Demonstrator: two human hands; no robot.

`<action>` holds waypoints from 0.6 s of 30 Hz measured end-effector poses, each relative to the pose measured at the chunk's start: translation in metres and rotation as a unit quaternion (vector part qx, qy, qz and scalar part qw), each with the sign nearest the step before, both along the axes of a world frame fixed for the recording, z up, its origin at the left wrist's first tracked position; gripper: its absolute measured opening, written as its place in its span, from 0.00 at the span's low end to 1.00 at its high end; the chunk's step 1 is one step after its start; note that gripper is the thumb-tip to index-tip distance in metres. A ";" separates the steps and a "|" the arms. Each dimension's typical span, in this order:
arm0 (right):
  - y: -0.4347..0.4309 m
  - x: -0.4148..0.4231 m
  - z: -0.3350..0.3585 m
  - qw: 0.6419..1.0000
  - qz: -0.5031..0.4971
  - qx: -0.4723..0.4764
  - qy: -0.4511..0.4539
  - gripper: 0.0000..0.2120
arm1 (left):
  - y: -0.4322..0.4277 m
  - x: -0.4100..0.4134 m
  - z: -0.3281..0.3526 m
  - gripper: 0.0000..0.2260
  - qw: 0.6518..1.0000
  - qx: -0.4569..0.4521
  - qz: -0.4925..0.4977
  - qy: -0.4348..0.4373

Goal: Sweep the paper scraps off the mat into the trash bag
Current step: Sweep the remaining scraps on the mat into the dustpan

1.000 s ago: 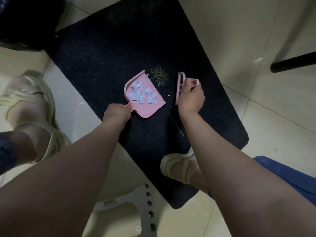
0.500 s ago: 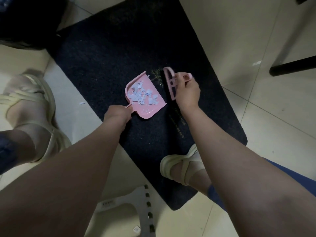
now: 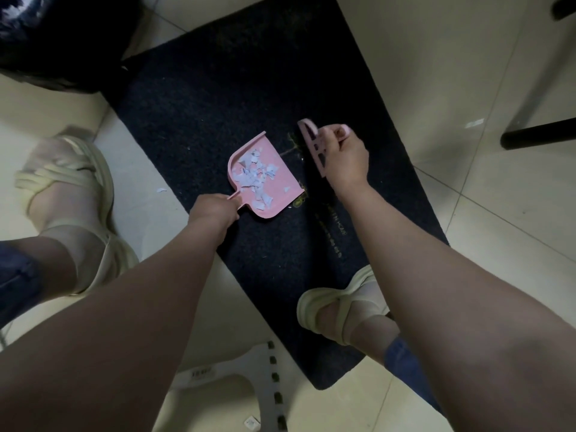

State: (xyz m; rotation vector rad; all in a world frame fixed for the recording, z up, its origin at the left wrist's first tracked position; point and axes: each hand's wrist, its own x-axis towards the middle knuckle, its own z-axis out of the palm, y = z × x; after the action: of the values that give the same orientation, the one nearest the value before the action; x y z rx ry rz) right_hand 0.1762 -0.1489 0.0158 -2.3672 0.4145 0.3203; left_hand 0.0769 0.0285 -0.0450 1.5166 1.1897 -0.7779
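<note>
A pink dustpan [image 3: 280,173] lies on the dark mat [image 3: 218,98] with a heap of pale paper scraps [image 3: 257,177] inside. My left hand [image 3: 215,210] grips its thin handle at the mat's left edge. My right hand [image 3: 344,157] grips a pink hand brush [image 3: 311,143], held just right of the dustpan's open lip. A few tiny scraps [image 3: 301,158] lie on the mat near the lip. One scrap [image 3: 161,190] lies on the tile left of the mat. The black trash bag [image 3: 53,42] sits at the top left.
My two feet in pale sandals stand at the left [image 3: 68,194] on the tile and at the lower right [image 3: 336,307] on the mat. A white stool [image 3: 249,385] is below me. A black furniture leg [image 3: 539,132] crosses the tiles at the right.
My right hand has carried the brush up and toward the dustpan's lip, tilting it. The dustpan and left hand have stayed nearly still.
</note>
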 end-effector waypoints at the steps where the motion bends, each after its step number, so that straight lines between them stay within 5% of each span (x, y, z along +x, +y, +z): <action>1: -0.001 0.001 0.001 1.000 0.002 0.008 0.007 0.10 | -0.001 -0.001 -0.001 0.11 1.000 0.000 0.004 0.004; 7: -0.008 0.008 0.006 0.994 -0.070 0.041 -0.070 0.11 | -0.002 0.000 -0.002 0.12 1.000 0.000 0.010 0.015; 14: 0.008 -0.003 -0.003 0.979 -0.123 0.159 -0.024 0.08 | -0.001 0.000 -0.001 0.11 1.000 0.002 0.009 0.011; 18: -0.001 -0.004 0.000 0.972 -0.168 0.139 -0.086 0.09 | -0.002 -0.001 -0.001 0.11 1.000 0.002 0.002 0.006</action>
State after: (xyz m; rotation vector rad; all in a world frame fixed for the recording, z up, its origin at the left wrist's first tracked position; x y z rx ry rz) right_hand 0.1719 -0.1494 0.0160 -1.9896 0.6314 0.0125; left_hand 0.0763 0.0265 -0.0459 1.5142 1.2029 -0.7831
